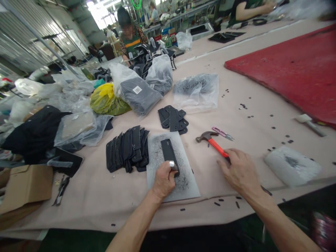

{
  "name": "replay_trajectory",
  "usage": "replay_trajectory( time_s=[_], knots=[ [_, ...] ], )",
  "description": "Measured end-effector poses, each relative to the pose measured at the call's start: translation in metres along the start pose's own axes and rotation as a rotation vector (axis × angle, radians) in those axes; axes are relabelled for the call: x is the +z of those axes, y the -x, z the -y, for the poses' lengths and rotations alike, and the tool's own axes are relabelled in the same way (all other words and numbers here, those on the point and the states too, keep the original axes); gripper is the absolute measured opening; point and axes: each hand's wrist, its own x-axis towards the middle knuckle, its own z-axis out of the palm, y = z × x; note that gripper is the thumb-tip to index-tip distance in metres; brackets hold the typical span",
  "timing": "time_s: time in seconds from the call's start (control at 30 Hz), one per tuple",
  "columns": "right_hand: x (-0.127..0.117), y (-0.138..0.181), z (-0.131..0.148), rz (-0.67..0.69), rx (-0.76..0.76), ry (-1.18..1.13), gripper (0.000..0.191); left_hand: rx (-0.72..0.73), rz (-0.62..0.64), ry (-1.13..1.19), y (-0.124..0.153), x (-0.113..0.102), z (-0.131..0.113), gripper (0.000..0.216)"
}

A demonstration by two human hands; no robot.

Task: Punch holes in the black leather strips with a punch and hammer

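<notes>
My pale pink worktop (236, 115) was cluttered. On it lay a grey pad (185, 183) before me, a stack (127, 148) of black pieces to its left, a hammer (212, 141) and snips (223, 133) to its right, plastic bags (195, 91) behind, a red mat (288, 66) far right, and scattered black bits (244, 106).

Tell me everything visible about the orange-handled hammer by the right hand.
The claw hammer has a dark metal head with a curved claw and an orange-red handle. It lies flat on the pale pink table, head pointing away to the left. The right hand covers the handle's near end; whether it grips is unclear. Pink-handled snips lie just beyond, apart.
</notes>
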Motion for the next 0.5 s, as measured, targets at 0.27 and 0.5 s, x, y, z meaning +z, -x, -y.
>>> replay_trajectory(
  time_s=[0.27,0.5],
  knots=[
    [-0.006,-0.004,-0.024,0.511,0.44,-0.266,0.012,-0.018,0.003,0.03,-0.001,-0.003,-0.004,0.016],
    [-0.022,0.001,0.021,0.797,0.904,-1.161,0.012,-0.025,-0.013,-0.01,0.001,-0.005,-0.005,0.014]
  ],
)
